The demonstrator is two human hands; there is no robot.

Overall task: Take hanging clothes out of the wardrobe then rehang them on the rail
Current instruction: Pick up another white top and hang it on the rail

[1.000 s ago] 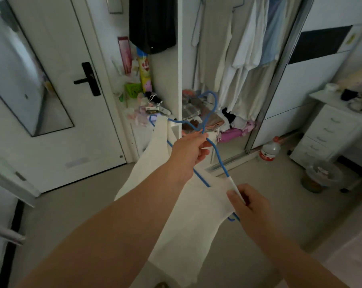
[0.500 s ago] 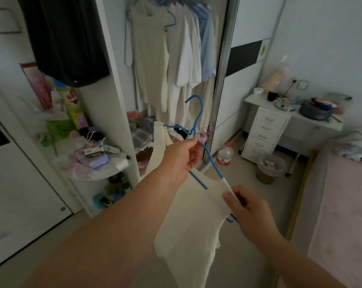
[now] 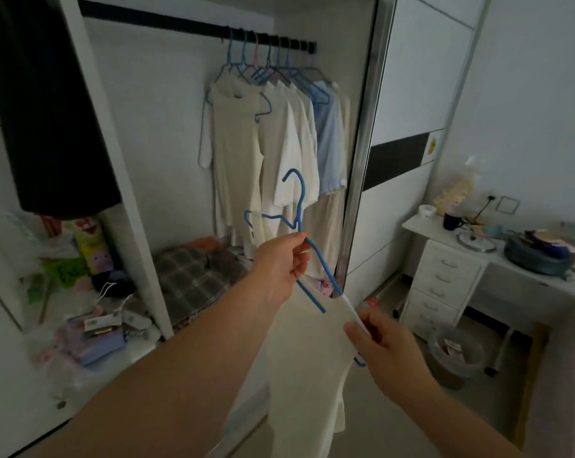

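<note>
1. Head view: hanger [image 3: 307,256], blue wire, was held up in front of the open wardrobe [image 3: 187,153], tilted, with its hook uppermost and pointing toward the rail [image 3: 213,31].
2. The left hand [image 3: 281,264] had its fingers curled round the wire just below the hook; the right hand [image 3: 383,353] pinched the lower shoulder end together with the strap of the cream top [image 3: 304,358], which drooped from the hanger.
3. Hung clothes [image 3: 279,143] were bunched at the right end of the rail, leaving bare bar to their left.
4. The step looked like rehanging: the garment was out and dressed on its hanger, not yet on the rail.
5. The next move would call for lifting the hook above the bar, levelling the hanger, and keeping the strap from slipping off the low end.
</note>
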